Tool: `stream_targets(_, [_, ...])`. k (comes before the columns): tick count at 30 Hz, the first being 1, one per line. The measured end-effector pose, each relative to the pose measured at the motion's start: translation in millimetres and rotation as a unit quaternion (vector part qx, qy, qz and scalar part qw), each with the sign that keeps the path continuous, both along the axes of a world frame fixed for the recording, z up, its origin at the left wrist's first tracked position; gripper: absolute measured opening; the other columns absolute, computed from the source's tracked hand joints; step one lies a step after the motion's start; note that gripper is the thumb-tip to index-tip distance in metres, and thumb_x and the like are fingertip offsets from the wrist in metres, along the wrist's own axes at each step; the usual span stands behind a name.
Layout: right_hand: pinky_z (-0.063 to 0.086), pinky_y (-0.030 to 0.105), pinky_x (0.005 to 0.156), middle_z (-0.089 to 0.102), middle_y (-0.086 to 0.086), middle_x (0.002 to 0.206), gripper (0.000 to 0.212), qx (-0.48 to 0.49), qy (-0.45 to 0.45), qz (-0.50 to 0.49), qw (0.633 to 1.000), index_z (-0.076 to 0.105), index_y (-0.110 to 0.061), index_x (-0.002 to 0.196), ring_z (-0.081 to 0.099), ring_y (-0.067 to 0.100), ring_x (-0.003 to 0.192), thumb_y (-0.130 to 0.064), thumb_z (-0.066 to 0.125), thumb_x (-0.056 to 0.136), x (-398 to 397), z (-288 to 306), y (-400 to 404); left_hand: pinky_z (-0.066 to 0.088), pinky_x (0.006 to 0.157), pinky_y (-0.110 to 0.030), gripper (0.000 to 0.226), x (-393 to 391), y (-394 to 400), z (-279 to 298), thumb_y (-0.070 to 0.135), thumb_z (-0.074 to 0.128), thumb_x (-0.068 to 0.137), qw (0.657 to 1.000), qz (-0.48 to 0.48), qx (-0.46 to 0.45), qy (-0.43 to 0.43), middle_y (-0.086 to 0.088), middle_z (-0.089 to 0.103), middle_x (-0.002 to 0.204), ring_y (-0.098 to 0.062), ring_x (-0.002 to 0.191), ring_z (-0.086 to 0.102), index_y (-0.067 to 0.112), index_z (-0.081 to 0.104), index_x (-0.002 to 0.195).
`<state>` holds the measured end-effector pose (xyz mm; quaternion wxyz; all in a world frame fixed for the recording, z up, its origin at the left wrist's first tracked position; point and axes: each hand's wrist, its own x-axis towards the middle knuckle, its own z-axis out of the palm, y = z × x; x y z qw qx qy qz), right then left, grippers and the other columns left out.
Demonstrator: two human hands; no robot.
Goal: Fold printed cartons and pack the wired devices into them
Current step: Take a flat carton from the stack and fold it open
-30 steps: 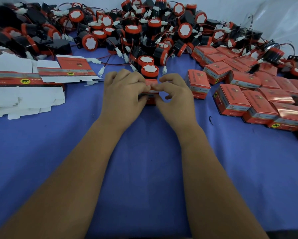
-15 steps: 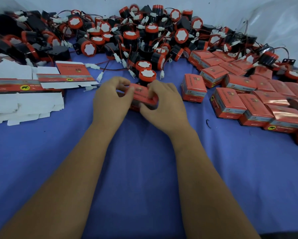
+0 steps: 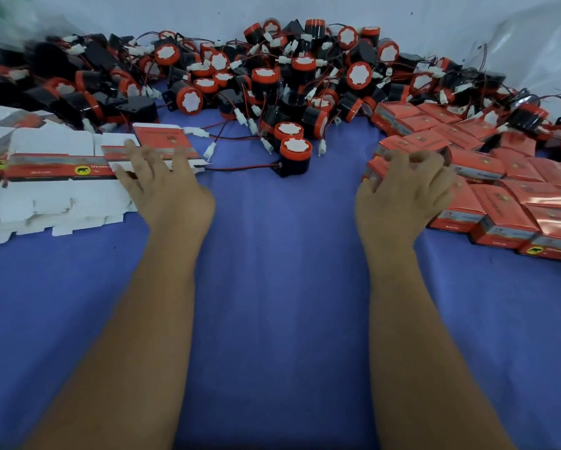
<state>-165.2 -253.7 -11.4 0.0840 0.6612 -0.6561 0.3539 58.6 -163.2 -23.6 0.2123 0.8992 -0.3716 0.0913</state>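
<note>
My left hand (image 3: 165,186) reaches left with fingers spread and straight, the fingertips touching the top flat printed carton (image 3: 162,141) of the unfolded stack (image 3: 45,177). To the right, my right hand (image 3: 405,193) has its fingers curled over a closed red carton (image 3: 377,167) at the near-left edge of the packed cartons (image 3: 506,206). Most of that carton is hidden under the hand. A pile of black wired devices with red caps (image 3: 272,76) fills the back. One such device (image 3: 293,157) stands nearest, between my hands, its wire trailing left.
Everything lies on a blue cloth (image 3: 279,303), bare between and in front of my forearms. A white wall and a clear plastic sheet (image 3: 532,50) close off the back. Loose white connectors and red-black wires (image 3: 240,167) spread from the pile toward the flat cartons.
Both hands held one closed carton at the centre. Now they have parted: the right carried the carton to the packed group on the right, the left moved onto the flat cartons.
</note>
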Motion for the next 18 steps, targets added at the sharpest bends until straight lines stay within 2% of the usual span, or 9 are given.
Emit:
stream_targets(2, [0.022, 0.041, 0.096, 0.046, 0.013, 0.132, 0.033, -0.017, -0.002, 0.087, 0.996, 0.060, -0.015, 0.118, 0.038, 0.036, 0.122, -0.016, 0.055, 0.085, 13.2, 0.1, 10.2, -0.008, 0.119, -0.059, 0.049, 1.6, -0.3, -4.1, 0.017, 0.052, 0.095, 0.999, 0.014, 0.033, 0.007, -0.025, 0.028, 0.156, -0.036, 0.152, 0.002, 0.007, 0.044, 0.142])
stream_targets(5, [0.019, 0.035, 0.094, 0.047, 0.010, 0.129, 0.032, -0.004, 0.010, 0.219, 0.976, 0.061, -0.016, 0.119, 0.039, 0.032, 0.119, -0.016, 0.058, 0.087, 34.9, -3.3, 26.4, -0.004, 0.121, -0.057, 0.033, 2.8, -1.4, -7.0, 0.007, 0.054, 0.091, 0.999, 0.015, 0.012, -0.027, -0.026, 0.043, 0.137, -0.038, 0.141, 0.026, -0.003, 0.060, 0.122])
stream_targets(9, [0.024, 0.030, 0.097, 0.049, 0.003, 0.128, 0.038, 0.054, 0.041, 0.358, 0.931, 0.056, -0.017, 0.130, 0.041, 0.023, 0.117, -0.018, 0.055, 0.092, 54.7, -10.1, 38.1, 0.005, 0.120, -0.059, 0.026, 4.2, 0.0, -1.7, 0.009, 0.050, 0.097, 0.999, 0.015, -0.035, -0.036, -0.022, 0.053, 0.118, -0.041, 0.124, 0.040, 0.004, 0.068, 0.115])
stream_targets(12, [0.028, 0.034, 0.105, 0.048, 0.004, 0.137, 0.048, 0.048, -0.007, 0.402, 0.914, 0.048, -0.015, 0.140, 0.042, 0.024, 0.124, -0.019, 0.058, 0.092, 56.9, -7.9, 39.6, 0.016, 0.114, -0.063, 0.025, -0.4, 1.9, 5.4, 0.021, 0.050, 0.100, 0.984, -0.062, -0.155, -0.064, -0.014, 0.060, 0.109, -0.038, 0.118, 0.046, 0.012, 0.072, 0.109])
stream_targets(14, [0.027, 0.034, 0.111, 0.044, 0.003, 0.145, 0.057, 0.025, -0.059, 0.414, 0.908, 0.043, -0.016, 0.145, 0.038, 0.024, 0.133, -0.025, 0.060, 0.091, 55.8, -3.4, 39.3, 0.034, 0.103, -0.058, 0.025, -7.0, 1.9, 9.5, 0.025, 0.054, 0.099, 0.957, -0.158, -0.224, -0.092, -0.011, 0.064, 0.109, -0.040, 0.116, 0.050, 0.015, 0.076, 0.104])
stream_targets(15, [0.025, 0.033, 0.113, 0.042, 0.001, 0.148, 0.058, 0.016, -0.071, 0.413, 0.908, 0.042, -0.018, 0.146, 0.036, 0.023, 0.136, -0.028, 0.061, 0.091, 55.1, -1.6, 39.5, 0.037, 0.099, -0.055, 0.024, -10.4, 0.6, 10.7, 0.025, 0.056, 0.098, 0.945, -0.200, -0.239, -0.103, -0.012, 0.063, 0.114, -0.042, 0.116, 0.049, 0.017, 0.077, 0.102])
stream_targets(17, [0.026, 0.033, 0.110, 0.049, -0.001, 0.143, 0.051, -0.012, -0.049, 0.397, 0.917, 0.049, -0.020, 0.142, 0.041, 0.022, 0.133, -0.031, 0.059, 0.093, 53.3, 0.8, 38.3, 0.036, 0.101, -0.052, 0.021, -16.2, -3.4, 10.9, 0.024, 0.057, 0.099, 0.927, -0.254, -0.246, -0.123, -0.016, 0.058, 0.127, -0.045, 0.121, 0.046, 0.020, 0.078, 0.102])
stream_targets(18, [0.030, 0.032, 0.104, 0.058, -0.001, 0.132, 0.040, -0.033, -0.026, 0.382, 0.923, 0.057, -0.021, 0.134, 0.050, 0.022, 0.124, -0.029, 0.058, 0.095, 52.2, 1.3, 36.9, 0.035, 0.104, -0.050, 0.020, -19.2, -5.4, 10.4, 0.023, 0.058, 0.099, 0.920, -0.269, -0.253, -0.134, -0.017, 0.055, 0.132, -0.046, 0.124, 0.044, 0.021, 0.078, 0.101])
